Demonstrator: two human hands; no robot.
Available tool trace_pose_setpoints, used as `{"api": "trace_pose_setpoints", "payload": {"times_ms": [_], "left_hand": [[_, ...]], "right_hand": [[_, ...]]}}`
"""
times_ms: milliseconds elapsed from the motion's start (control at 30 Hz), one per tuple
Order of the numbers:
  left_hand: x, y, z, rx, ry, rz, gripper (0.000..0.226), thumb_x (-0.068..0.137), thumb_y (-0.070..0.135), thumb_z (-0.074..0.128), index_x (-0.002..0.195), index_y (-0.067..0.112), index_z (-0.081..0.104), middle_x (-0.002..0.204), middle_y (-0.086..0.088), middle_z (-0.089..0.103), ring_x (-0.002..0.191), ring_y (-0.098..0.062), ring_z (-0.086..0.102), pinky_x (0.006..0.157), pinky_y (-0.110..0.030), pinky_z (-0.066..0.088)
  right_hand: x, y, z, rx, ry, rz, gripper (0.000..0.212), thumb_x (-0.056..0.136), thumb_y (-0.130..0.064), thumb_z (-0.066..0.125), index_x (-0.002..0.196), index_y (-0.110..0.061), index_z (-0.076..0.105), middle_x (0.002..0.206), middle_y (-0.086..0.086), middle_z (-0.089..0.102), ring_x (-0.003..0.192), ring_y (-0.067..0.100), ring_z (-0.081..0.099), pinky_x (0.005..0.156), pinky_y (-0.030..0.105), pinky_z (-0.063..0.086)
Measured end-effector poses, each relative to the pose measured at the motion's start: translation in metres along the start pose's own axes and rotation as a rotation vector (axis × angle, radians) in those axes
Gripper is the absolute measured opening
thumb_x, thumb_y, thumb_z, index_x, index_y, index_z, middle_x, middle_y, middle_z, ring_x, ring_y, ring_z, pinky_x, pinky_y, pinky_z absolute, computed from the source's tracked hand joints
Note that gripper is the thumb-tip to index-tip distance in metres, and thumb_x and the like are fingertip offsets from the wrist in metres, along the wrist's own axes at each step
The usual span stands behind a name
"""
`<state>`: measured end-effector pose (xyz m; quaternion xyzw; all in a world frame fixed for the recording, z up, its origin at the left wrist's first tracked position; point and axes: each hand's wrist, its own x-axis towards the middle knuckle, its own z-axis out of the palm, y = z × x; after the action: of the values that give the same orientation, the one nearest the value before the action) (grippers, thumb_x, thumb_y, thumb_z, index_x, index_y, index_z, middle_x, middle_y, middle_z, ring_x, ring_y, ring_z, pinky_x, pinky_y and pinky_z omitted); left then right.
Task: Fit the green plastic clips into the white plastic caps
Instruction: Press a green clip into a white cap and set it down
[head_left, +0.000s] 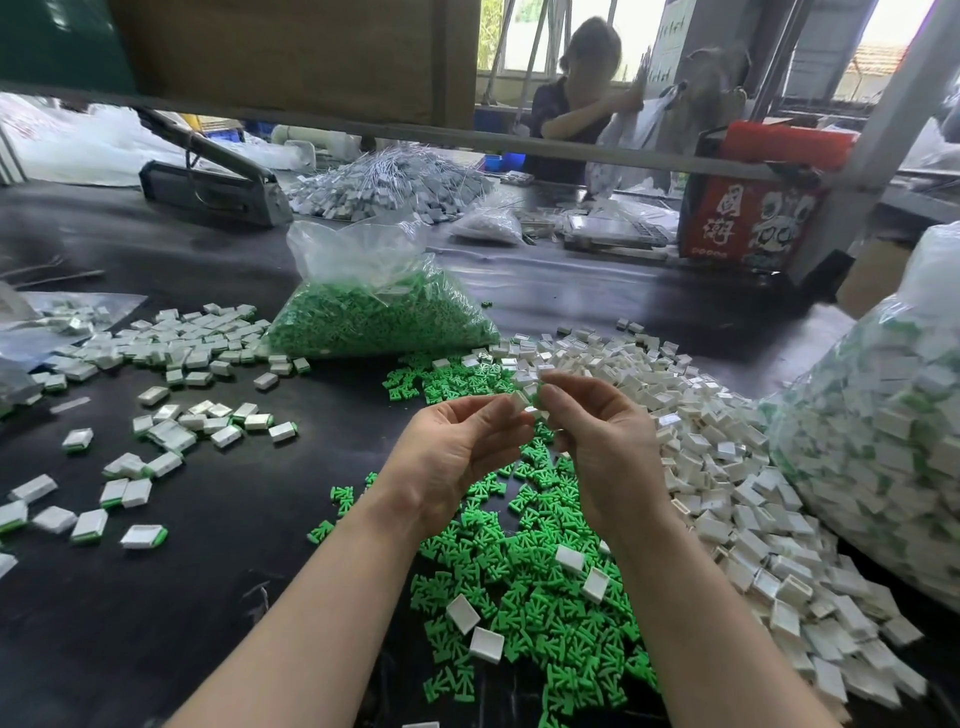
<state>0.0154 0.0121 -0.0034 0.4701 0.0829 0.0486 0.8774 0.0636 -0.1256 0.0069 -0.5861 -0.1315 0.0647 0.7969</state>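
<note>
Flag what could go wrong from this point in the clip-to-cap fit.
1. The white cap and green clip meet in fingertip grips, mostly hidden, so a skewed fit could go unnoticed.
2. Loose caps lie in the green clip pile; a dropped part could be lost.
3. The finished pieces lie scattered at the left, unbinned.

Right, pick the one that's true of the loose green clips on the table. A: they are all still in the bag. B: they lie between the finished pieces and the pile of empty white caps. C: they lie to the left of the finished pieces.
B: the loose green clips lie between the finished pieces on the left and the white caps on the right.
</note>
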Motion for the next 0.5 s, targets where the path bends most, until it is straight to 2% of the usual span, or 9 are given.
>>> {"api": "trace_pose_setpoints", "payload": {"times_ms": [100,200,500], "left_hand": [[-0.0015,0.0002,0.0025,0.084,0.006,0.053,0.034,0.069,0.023,0.075,0.097,0.005,0.070,0.085,-0.010,0.076,0.072,-0.014,0.074,0.057,-0.019,0.055],[-0.0025,-0.0007,0.0043,0.195,0.030,0.137,0.038,0.069,0.029,0.076,0.098,0.005,0.070,0.086,-0.011,0.077,0.075,-0.016,0.074,0.060,-0.020,0.055],[-0.0057,-0.0006,0.0069,0.295,0.043,0.294,0.030,0.077,0.025,0.075,0.095,0.002,0.070,0.084,-0.011,0.076,0.075,-0.021,0.074,0.063,-0.021,0.055]], "right_hand": [[-0.0005,0.0022,0.0020,-0.006,0.038,-0.056,0.012,0.083,-0.006,0.072,0.094,-0.004,0.071,0.082,0.002,0.071,0.067,0.005,0.062,0.058,0.017,0.047],[-0.0010,0.0039,0.0034,-0.015,0.061,-0.079,0.012,0.082,-0.008,0.074,0.093,-0.004,0.071,0.082,0.002,0.071,0.068,0.005,0.063,0.059,0.017,0.048],[-0.0020,0.0029,0.0063,-0.024,0.098,-0.114,0.014,0.083,-0.006,0.073,0.094,0.001,0.070,0.079,0.002,0.069,0.063,0.001,0.061,0.059,0.013,0.047]]}}
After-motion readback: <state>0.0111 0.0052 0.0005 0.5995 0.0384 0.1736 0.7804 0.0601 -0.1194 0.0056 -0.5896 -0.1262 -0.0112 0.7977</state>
